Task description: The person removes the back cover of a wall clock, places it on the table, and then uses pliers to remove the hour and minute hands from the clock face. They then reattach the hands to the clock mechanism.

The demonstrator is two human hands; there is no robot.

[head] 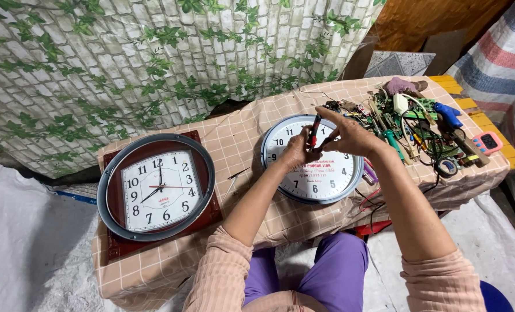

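Observation:
A round white wall clock [327, 176] with a pale blue rim lies face up on the checked tablecloth [234, 147]. Both my hands hover over its upper face. My left hand [295, 151] and my right hand [350, 136] together grip a red and black screwdriver [315, 128], held upright between them. A second clock [159, 188], white square face in a grey round rim on a dark red frame, lies to the left, untouched.
A heap of circuit boards, wires and hand tools [419, 124] crowds the table's right end, with a small pink digital timer [487, 141] at the edge. Thin metal tweezers [233, 180] lie between the clocks. A leaf-patterned brick-print wall stands behind.

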